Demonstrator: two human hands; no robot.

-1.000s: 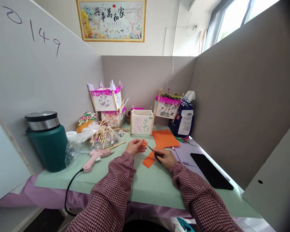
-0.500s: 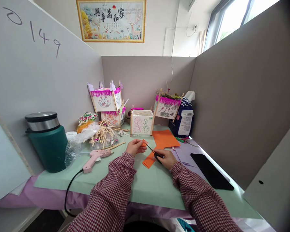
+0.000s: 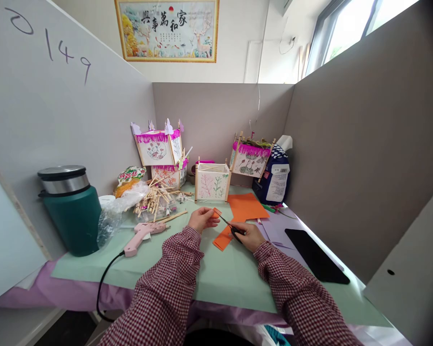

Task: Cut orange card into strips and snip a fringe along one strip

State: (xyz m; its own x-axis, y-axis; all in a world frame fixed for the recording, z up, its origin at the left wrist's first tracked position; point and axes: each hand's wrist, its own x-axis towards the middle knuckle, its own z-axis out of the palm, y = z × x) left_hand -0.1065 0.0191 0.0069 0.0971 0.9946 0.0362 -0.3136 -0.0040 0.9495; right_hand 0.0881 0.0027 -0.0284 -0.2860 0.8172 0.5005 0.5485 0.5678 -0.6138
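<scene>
Cutting step, I judge: my right hand (image 3: 246, 235) is clenched around small black-handled scissors (image 3: 228, 225), blades at the edge of a narrow orange paper strip (image 3: 221, 240). My left hand (image 3: 201, 218) pinches the strip's far end, low over the pale green table mat (image 3: 220, 276). The next snip calls for a taut strip and square blades. A larger orange paper sheet (image 3: 246, 205) lies just behind.

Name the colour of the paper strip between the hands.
Orange. The paper strip, between left hand and scissors, shows best in the head view.
</scene>
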